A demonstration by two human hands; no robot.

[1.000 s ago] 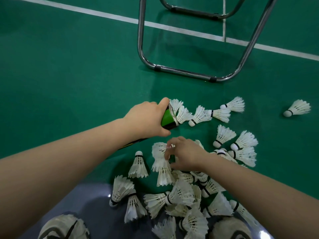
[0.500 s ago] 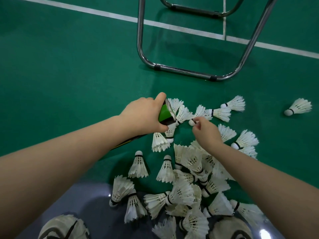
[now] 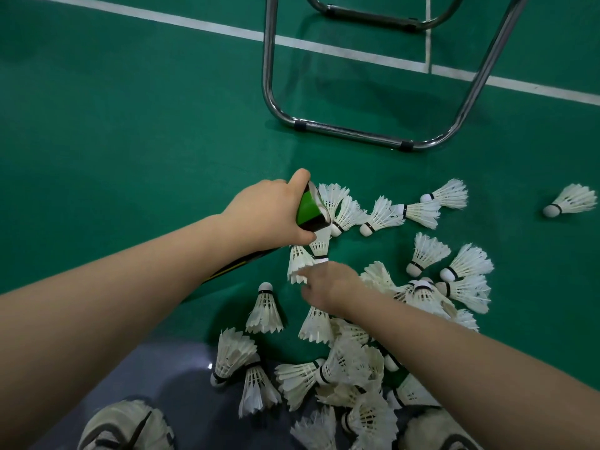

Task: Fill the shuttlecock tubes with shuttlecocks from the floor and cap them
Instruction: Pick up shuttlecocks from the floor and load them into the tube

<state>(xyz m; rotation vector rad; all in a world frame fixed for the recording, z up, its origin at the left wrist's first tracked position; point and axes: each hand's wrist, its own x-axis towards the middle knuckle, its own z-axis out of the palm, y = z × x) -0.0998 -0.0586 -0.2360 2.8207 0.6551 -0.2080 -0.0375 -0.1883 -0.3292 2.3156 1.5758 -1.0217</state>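
Observation:
My left hand (image 3: 269, 216) grips a green and black shuttlecock tube (image 3: 310, 211) near its open mouth, and the tube lies slanted low over the court floor. Several white feather shuttlecocks (image 3: 383, 216) lie around the mouth, and one (image 3: 319, 245) sits right under it. My right hand (image 3: 331, 287) is blurred just below the tube. Its fingertips are at the feather skirt of a shuttlecock (image 3: 298, 261). The blur hides whether they pinch it.
More shuttlecocks are piled under my right forearm (image 3: 350, 365), with a stray one (image 3: 569, 201) at the far right. A chrome chair frame (image 3: 350, 133) stands on the green floor beyond the tube. My shoes (image 3: 126, 427) show at the bottom edge.
My right hand has come back down from the shuttlecocks beside the tube mouth to one just below the tube. My left hand and the tube have barely moved.

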